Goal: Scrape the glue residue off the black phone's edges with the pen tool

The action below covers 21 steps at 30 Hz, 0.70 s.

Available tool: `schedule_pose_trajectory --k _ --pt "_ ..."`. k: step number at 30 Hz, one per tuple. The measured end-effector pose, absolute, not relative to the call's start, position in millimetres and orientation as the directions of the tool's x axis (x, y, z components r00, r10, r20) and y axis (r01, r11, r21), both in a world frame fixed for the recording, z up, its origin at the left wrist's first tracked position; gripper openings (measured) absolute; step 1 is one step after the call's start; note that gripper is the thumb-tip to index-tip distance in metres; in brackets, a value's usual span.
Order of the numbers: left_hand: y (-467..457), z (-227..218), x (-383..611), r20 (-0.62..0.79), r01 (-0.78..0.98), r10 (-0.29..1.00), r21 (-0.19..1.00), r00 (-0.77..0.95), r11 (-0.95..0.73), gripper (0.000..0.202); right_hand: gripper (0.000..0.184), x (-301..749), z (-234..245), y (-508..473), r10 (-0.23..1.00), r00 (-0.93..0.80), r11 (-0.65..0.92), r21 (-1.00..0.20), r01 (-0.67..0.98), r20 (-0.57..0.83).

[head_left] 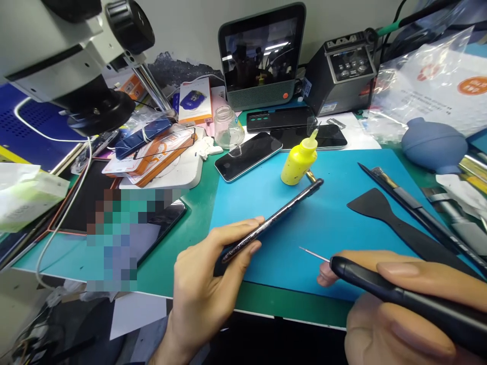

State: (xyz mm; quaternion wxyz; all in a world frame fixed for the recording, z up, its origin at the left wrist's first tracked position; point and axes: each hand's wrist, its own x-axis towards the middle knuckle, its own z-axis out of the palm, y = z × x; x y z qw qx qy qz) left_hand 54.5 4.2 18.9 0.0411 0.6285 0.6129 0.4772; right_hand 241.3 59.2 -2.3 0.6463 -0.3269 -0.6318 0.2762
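Observation:
My left hand (213, 279) grips a dark phone (277, 218) by its near end, thumb on one face and fingers on the other. The phone is tilted edge-on to me, its far end raised to the right. In my right hand (403, 309), close to the camera, is a black pen-shaped tool (380, 286) with a thin metal tip (314, 253). That tip points left, below the phone and apart from it. Just beyond the phone's far end stands a yellow squeeze bottle (299, 162) with a nozzle. A blue mat (281, 274) lies beneath both hands.
A black flat scraper (384, 213) and a brush-like tool (403, 197) lie on the right, near a blue air blower (433, 144). More phones (249, 156) and a glass jar (227, 126) sit behind. A microscope (95, 76) overhangs the left; a screen device (262, 56) stands at the back.

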Motion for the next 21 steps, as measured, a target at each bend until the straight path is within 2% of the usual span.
schedule_pose_trajectory --k 3,6,14,21 --pt "4 21 54 0.552 0.725 0.817 0.63 -0.166 -0.278 0.023 0.039 237 5 67 0.744 -0.009 0.668 -0.743 0.035 0.668" --pt "6 23 55 0.57 0.72 0.813 0.613 -0.119 -0.324 0.022 0.046 231 14 70 0.726 -0.033 0.687 -0.726 0.033 0.687" --pt "4 18 57 0.642 0.713 0.767 0.545 -0.017 -0.44 0.028 0.049 225 16 67 0.716 -0.05 0.698 -0.715 0.04 0.696" --pt "4 17 58 0.667 0.662 0.745 0.56 -0.003 -0.499 0.028 0.047 229 16 70 0.702 -0.037 0.712 -0.701 0.038 0.711"
